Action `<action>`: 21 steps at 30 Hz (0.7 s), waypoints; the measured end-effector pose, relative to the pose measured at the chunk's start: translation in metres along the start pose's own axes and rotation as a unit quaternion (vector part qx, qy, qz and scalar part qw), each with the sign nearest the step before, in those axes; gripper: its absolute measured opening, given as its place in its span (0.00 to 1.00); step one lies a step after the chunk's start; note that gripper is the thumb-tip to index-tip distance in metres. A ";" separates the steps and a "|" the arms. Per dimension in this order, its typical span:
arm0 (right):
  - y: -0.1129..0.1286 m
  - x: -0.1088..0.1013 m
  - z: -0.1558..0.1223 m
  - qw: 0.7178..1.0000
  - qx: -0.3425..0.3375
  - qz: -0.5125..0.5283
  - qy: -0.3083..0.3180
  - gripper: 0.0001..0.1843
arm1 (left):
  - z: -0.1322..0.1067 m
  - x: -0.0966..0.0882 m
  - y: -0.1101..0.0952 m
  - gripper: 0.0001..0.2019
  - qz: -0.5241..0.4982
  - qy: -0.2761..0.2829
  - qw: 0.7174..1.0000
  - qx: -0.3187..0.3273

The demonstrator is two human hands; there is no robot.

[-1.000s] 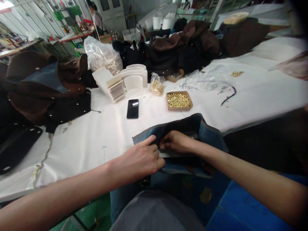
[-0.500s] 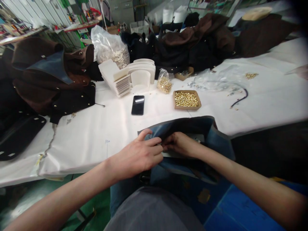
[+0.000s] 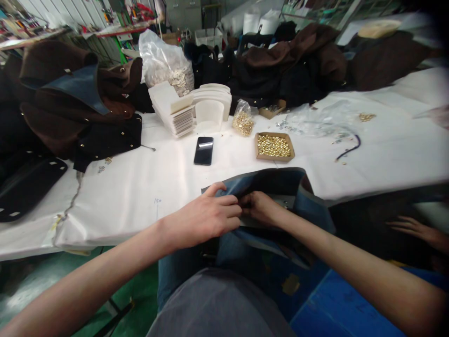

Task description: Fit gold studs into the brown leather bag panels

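Observation:
My left hand (image 3: 205,217) and my right hand (image 3: 261,208) meet at the near edge of the white table (image 3: 147,187), both pinching a blue leather bag piece (image 3: 277,185) that hangs over the edge toward my lap. The fingers of both hands close on the piece's upper edge, touching each other. Small metal studs show on the piece beside my right hand. A cardboard box of gold rivets (image 3: 274,146) sits just beyond the piece, and a black phone (image 3: 204,150) lies to its left.
A bag of rivets (image 3: 242,122), stacked white cards (image 3: 177,112) and white curved panels (image 3: 212,105) stand behind. Brown and black bag parts (image 3: 70,107) pile at left and back (image 3: 301,65). A black cord (image 3: 347,150) lies right. Another person's hand (image 3: 412,228) shows at lower right.
My hands have stayed on the blue piece, the left fingers shifting over its edge. The view has tilted, and another person's hand has come into sight at the right.

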State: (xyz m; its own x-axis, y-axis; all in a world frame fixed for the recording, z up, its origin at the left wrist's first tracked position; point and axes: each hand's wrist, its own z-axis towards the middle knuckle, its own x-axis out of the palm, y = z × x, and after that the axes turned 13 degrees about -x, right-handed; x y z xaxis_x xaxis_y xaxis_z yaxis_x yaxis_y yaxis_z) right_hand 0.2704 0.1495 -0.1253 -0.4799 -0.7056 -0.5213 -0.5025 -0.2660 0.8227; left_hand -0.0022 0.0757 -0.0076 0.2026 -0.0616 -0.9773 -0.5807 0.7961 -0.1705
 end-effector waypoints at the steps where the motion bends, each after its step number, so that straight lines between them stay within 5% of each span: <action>1: -0.001 -0.002 0.001 1.000 0.004 0.005 0.007 0.18 | -0.001 0.000 0.001 0.12 -0.005 0.001 1.000 -0.001; 7: -0.008 -0.005 0.002 0.998 -0.001 0.035 0.056 0.21 | -0.006 0.003 0.006 0.13 -0.025 -0.007 1.000 -0.005; 21: 0.001 -0.001 0.011 0.997 0.044 -0.060 0.033 0.15 | -0.011 0.008 0.010 0.11 -0.018 -0.027 0.999 -0.009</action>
State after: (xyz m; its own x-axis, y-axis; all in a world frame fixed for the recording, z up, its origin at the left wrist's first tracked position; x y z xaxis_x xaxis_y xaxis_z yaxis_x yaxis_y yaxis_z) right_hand 0.2627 0.1567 -0.1266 -0.3649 -0.7147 -0.5967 -0.6161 -0.2951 0.7303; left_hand -0.0149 0.0765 -0.0183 0.2655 -0.0570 -0.9624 -0.5864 0.7829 -0.2081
